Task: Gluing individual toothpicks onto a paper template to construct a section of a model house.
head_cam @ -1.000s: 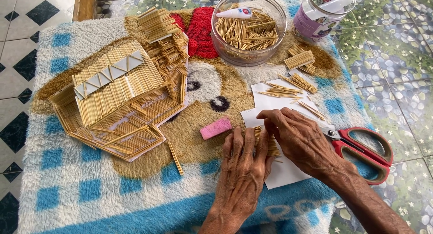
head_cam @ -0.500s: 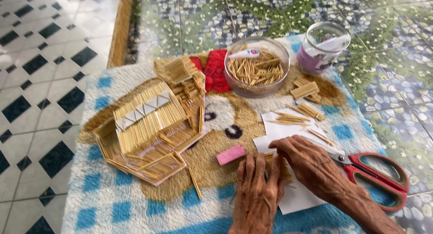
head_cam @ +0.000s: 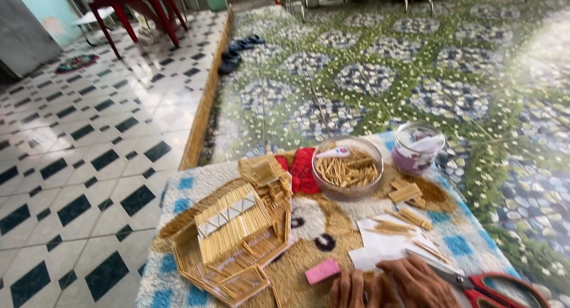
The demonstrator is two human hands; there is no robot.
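- The left hand (head_cam: 350, 289) and right hand (head_cam: 424, 283) are seen only in part at the bottom edge, pressed on white paper (head_cam: 386, 248); whether anything is grasped cannot be told.
- Loose sticks (head_cam: 393, 227) lie just beyond the right hand, red scissors (head_cam: 502, 289) beside it.
- A pink eraser (head_cam: 322, 271) lies just left of the left hand.
- The paper is best held flat and steady.

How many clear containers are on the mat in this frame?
2: a glass bowl of thin sticks behind the stick house, and a jar right of the bowl. None seems hidden.
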